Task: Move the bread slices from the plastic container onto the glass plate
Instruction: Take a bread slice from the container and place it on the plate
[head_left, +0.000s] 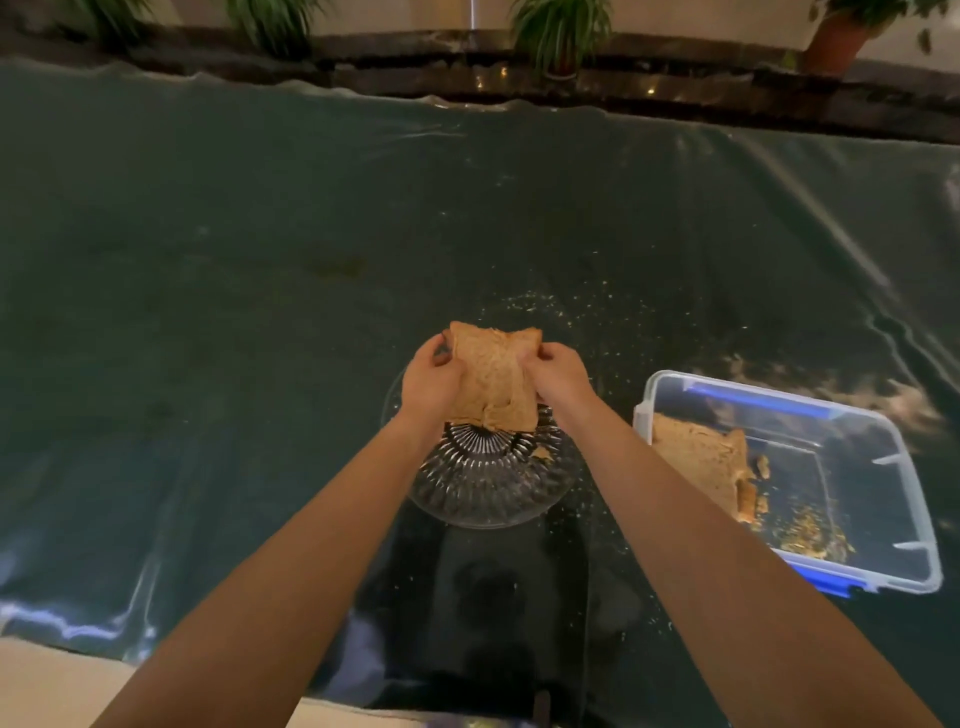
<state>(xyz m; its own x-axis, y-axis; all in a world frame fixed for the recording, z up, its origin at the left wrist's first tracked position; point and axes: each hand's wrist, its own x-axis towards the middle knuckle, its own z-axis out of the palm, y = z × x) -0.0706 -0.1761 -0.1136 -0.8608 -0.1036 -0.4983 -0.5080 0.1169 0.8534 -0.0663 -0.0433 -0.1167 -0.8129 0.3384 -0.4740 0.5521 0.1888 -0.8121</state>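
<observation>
both hands meet over the glass plate (493, 483), sharing one slice of brown bread (493, 379) between them. the left hand (431, 382) pinches the slice's left edge, thumb up near the top corner, and the right hand (558, 376) pinches the right edge the same way, so each hand is closed on the bread and the slice hangs tilted, its lower edge sagging just above the plate's ribbed centre. whether that edge touches the glass is hard to tell. a small torn scrap of bread (541, 453) lies on the plate just beside the slice's lower right corner. the plate sits on the table (208, 312), which is covered in a dark, shiny, wrinkled sheet dotted with crumbs (597, 322) around the plate. to the right, apart from the plate, stands the clear plastic container (919, 525) with blue clips, lid off. inside it another bread slice (698, 460) leans against the left wall, with broken bits and loose crumbs gathered toward the near side of its floor. potted plants (561, 31) line the ledge beyond the far edge of the table.
</observation>
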